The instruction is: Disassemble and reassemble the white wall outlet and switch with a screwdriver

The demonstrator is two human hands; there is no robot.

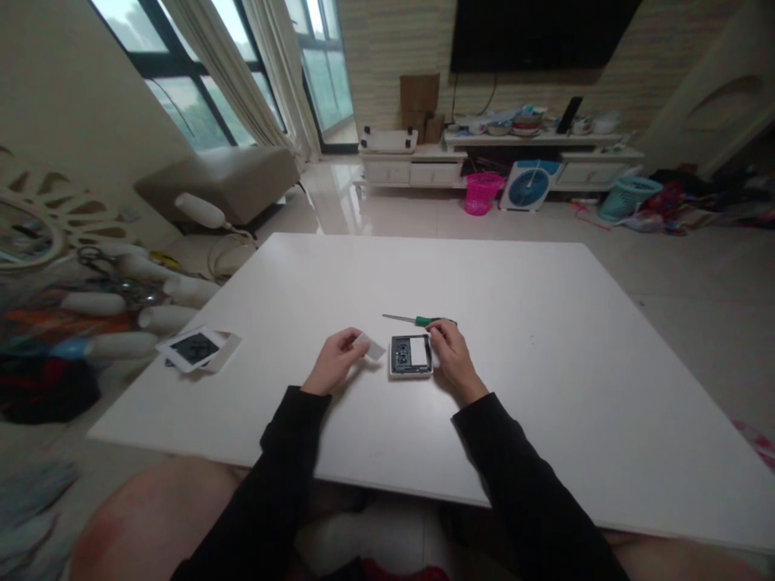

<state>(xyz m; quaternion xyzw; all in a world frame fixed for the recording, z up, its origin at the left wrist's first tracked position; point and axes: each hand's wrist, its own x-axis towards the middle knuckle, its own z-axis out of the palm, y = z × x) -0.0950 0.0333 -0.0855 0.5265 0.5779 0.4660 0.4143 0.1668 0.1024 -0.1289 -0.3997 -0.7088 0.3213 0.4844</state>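
Observation:
A small square device (399, 373) with a white casing lies on the white table, its dark inside and a white rectangle facing up. Left of it, my left hand (337, 359) pinches a thin, pale flat piece (374, 348) between thumb and fingers, just above the tabletop. My right hand (453, 353) rests at the device's right edge, fingers curled against its upper right corner. Behind the device lies a screwdriver (424, 321) with a green and black handle, its shaft pointing left; my right fingers partly cover the handle's end.
At the table's (575, 387) left edge, a white-framed dark panel (194, 349) lies over another pale flat piece. White cylindrical objects (94, 303) and other clutter crowd the left side. Beyond the table are a pink basket (483, 194) and a blue-and-white fan (529, 186).

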